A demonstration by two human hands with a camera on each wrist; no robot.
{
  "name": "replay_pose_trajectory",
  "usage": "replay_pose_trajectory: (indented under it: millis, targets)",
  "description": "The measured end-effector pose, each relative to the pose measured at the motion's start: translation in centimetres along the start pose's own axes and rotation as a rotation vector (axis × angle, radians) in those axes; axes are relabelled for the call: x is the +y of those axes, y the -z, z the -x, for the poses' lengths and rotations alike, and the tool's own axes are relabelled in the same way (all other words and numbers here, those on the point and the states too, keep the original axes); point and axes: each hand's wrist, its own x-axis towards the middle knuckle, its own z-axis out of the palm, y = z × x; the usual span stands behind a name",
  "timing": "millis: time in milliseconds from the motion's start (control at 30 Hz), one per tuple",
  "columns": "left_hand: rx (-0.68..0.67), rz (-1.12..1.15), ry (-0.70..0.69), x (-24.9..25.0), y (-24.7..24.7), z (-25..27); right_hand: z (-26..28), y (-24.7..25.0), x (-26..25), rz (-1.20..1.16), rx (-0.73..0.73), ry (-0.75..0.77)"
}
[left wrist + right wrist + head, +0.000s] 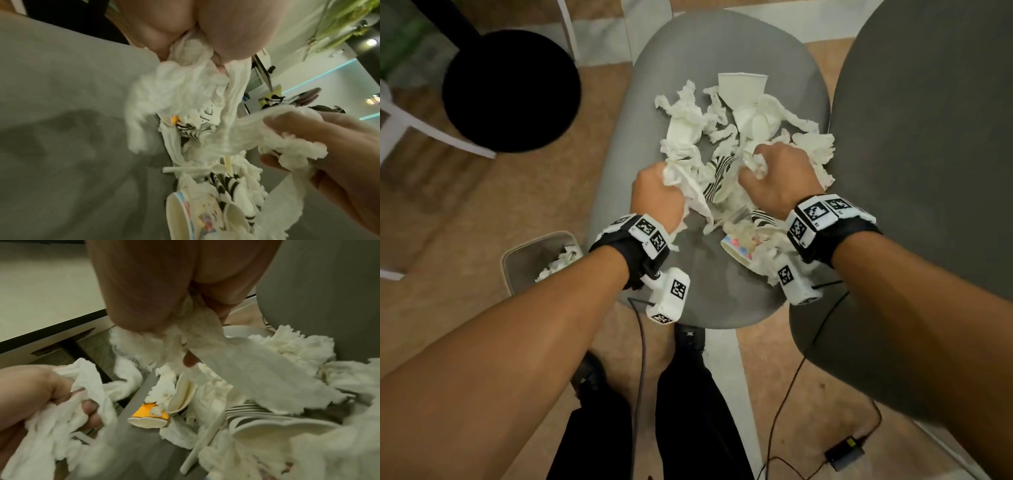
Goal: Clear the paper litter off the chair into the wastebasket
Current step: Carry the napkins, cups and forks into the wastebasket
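The left hand [657,192] is curled tight round a bunch of white tissue [688,192], low on the grey chair seat [688,284]; the right hand [777,178] is curled round its own wad of tissue [758,166], just beside the left one; both hands sit in the middle of the paper litter [722,130].

The litter is spread over the seat, from the middle up toward the far side; it is mostly crumpled white tissue; a flattened white paper cup [743,92] lies at the far end; a black and white striped cup [719,171] pokes out between the two hands; a cup with pink and blue dots [739,248] lies on its side near the right wrist; the right wrist view shows a squashed orange cup [148,415] and a white straw [203,439] under the tissue.

The wastebasket [517,260] stands on the floor to the left of the chair, close by the left arm; some white tissue already lies inside it; a round black stool [512,90] stands farther off on the left; a second grey chair [928,171] is right next to the first, on the right; a black cable [791,377] runs down over the floor.
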Motion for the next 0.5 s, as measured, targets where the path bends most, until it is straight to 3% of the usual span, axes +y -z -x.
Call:
replay_pose_trajectory:
  millis: [133, 267, 367, 500]
  targets:
    - [0.039, 0.055, 0.130, -2.4, 2.6, 0.4, 1.0, -1.5, -1.8, -0.079, -0.136, 0.004]
    - [0.078, 0.064, 0.169, -5.8, 4.3, 1.0, 1.5, -3.7, -3.4, -0.080, -0.274, 0.030]
    - [0.089, 0.052, 0.125, -7.5, 4.8, 1.1, 1.4, -4.9, -5.1, 0.018, -0.242, 0.056]
    - [0.146, 0.092, 0.208, -8.6, 6.0, 1.0, 1.9, -6.6, -8.2, 0.020, -0.210, 0.046]
